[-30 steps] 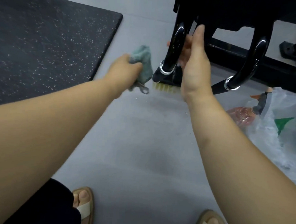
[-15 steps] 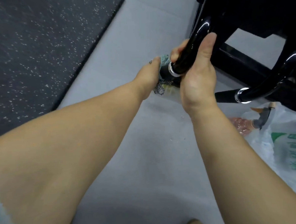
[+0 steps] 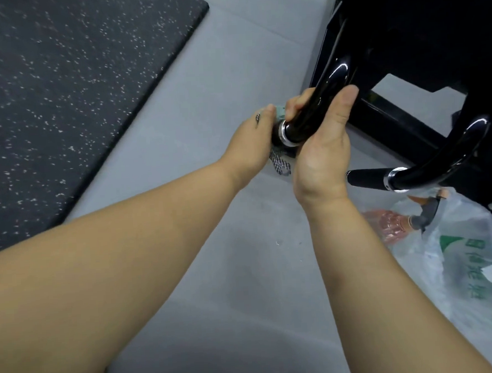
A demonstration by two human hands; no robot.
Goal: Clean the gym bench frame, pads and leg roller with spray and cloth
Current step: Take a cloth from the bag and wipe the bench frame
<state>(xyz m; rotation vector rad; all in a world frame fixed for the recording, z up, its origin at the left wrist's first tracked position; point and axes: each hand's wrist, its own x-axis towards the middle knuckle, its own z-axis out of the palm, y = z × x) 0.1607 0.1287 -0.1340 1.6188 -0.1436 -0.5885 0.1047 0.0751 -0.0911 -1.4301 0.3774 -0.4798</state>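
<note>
The right hand [image 3: 320, 153] is clenched round the near handle [image 3: 329, 79], a glossy black curved tube of the bench frame [image 3: 396, 122]. Thumb is on one side, fingers on the other, just above the chrome ring [image 3: 285, 132]. The left hand [image 3: 251, 145] grasps the cloth [image 3: 280, 110] and presses it round the tube's end, below the ring. So the cloth is between the 2 hands, w/ only a green bit and a meshed corner showing.

What could go wrong, as I judge it:
- The tube looks smooth and shiny, so if it is wet w/ spray the right hand may slip and lose its hold.
- The cloth is bunched, so it may wipe only one side of the end and leave the back dirty.
- The spray bottle [image 3: 388, 225] lies on the floor [image 3: 215, 274] at the plastic bag [image 3: 468, 259], near the right arm. An elbow or a foot could knock it, and it may leak.

Hard to see:
- Left fingers are behind the hand, and the tube's tip is covered.
- The top of the view is all dark, so I cannot tell pad from frame there.
- No leg roller is clear to me.
- The second handle [image 3: 439, 168] runs into shadow, and the bag is cut off at the right edge.
</note>
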